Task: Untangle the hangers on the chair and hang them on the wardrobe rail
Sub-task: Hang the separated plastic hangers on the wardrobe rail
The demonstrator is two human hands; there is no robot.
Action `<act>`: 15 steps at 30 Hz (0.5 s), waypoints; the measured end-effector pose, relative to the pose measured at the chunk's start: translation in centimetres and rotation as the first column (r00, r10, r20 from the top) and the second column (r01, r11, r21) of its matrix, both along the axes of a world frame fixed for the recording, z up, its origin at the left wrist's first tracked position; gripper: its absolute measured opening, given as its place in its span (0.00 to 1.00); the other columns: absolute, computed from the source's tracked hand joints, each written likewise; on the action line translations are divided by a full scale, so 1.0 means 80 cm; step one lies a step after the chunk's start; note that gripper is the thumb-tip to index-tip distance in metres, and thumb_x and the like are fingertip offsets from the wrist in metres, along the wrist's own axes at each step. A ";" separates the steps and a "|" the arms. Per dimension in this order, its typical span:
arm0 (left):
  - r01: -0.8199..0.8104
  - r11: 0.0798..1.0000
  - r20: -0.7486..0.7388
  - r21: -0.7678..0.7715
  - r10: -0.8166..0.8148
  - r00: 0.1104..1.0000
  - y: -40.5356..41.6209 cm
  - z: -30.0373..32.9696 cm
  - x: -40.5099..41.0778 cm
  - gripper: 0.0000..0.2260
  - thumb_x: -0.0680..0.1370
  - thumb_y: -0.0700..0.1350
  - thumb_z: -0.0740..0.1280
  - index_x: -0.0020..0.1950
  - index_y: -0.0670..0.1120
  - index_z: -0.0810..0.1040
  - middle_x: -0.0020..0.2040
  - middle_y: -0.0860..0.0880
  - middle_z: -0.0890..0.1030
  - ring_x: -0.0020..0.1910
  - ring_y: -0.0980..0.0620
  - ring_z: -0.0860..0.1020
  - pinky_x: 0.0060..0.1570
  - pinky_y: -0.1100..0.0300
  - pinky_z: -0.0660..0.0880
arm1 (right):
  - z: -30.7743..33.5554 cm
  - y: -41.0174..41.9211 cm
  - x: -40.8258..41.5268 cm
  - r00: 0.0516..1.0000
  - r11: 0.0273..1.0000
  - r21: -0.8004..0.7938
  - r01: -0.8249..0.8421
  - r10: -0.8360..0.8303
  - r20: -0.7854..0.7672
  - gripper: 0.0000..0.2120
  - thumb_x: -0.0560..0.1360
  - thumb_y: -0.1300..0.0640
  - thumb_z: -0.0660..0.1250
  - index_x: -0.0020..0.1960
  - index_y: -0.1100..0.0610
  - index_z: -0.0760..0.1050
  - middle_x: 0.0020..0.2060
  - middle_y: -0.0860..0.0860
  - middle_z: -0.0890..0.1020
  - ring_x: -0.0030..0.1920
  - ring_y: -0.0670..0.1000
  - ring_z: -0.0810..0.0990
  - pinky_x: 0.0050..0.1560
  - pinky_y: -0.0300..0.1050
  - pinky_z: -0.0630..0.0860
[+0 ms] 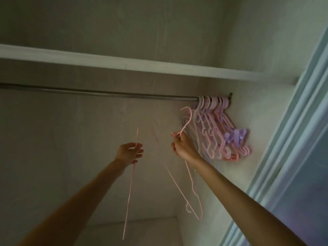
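Note:
A metal wardrobe rail (106, 94) runs across the view under a shelf. Several pink and purple hangers (220, 128) hang bunched at its right end, against the side wall. My right hand (182, 146) grips the neck of a thin pink hanger (194, 190); its hook points up just left of the bunch and below the rail, its body trails down past my wrist. My left hand (130, 152) pinches another thin pink hanger (130, 189), seen edge-on as a long, nearly upright line. The chair is out of view.
A white shelf (124, 65) lies just above the rail. The wardrobe's back wall fills the left and centre. A pale blue sliding door frame (291, 139) runs diagonally down the right side. The rail is bare left of the hanger bunch.

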State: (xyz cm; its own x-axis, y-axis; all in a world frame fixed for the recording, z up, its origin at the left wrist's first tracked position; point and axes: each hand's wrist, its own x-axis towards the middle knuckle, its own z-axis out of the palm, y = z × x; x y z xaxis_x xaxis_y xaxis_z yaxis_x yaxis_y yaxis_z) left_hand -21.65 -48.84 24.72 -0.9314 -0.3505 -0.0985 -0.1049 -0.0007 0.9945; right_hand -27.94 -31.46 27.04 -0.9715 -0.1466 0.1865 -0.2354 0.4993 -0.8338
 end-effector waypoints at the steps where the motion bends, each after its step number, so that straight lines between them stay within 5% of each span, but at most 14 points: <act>1: 0.004 1.000 -0.009 -0.006 -0.004 1.000 -0.008 0.009 -0.010 0.04 0.80 0.40 0.61 0.51 0.45 0.76 0.37 0.50 0.78 0.20 0.65 0.75 0.34 0.63 0.70 | 0.014 -0.009 -0.018 1.000 1.000 0.027 0.014 -0.014 -0.012 0.11 0.81 0.54 0.52 0.54 0.57 0.71 0.31 0.50 0.75 0.27 0.46 0.71 0.32 0.44 0.67; 8: 0.057 0.998 -0.027 0.016 -0.057 0.998 -0.042 0.047 -0.054 0.04 0.80 0.41 0.62 0.52 0.44 0.76 0.32 0.53 0.80 0.23 0.62 0.78 0.35 0.63 0.71 | 0.081 -0.051 -0.087 0.999 0.961 0.270 0.052 -0.048 -0.022 0.10 0.81 0.56 0.51 0.51 0.59 0.69 0.39 0.57 0.78 0.28 0.48 0.75 0.30 0.40 0.71; 11: 0.087 0.996 -0.049 0.002 -0.086 0.995 -0.051 0.062 -0.064 0.09 0.80 0.41 0.61 0.57 0.41 0.76 0.38 0.49 0.80 0.34 0.54 0.78 0.39 0.62 0.72 | 0.085 -0.061 -0.102 0.997 0.925 0.374 0.071 -0.073 -0.009 0.10 0.79 0.60 0.53 0.50 0.61 0.71 0.39 0.58 0.77 0.30 0.51 0.75 0.29 0.39 0.70; 15: 0.111 0.993 -0.069 -0.036 -0.113 0.991 -0.062 0.072 -0.079 0.11 0.80 0.40 0.61 0.59 0.39 0.76 0.50 0.43 0.79 0.39 0.51 0.78 0.43 0.61 0.73 | 0.071 -0.066 -0.115 0.993 0.883 0.470 0.021 -0.073 0.094 0.10 0.74 0.66 0.55 0.35 0.62 0.69 0.34 0.59 0.77 0.32 0.55 0.76 0.35 0.44 0.73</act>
State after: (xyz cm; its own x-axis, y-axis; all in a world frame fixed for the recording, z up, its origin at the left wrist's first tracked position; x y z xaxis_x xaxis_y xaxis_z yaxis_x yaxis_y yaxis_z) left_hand -27.95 -53.81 30.51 -0.9691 -0.2457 -0.0215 -0.0321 0.0390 0.9987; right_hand -37.15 -36.71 32.75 -0.9895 -0.1448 0.0041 -0.1258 0.8452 -0.5195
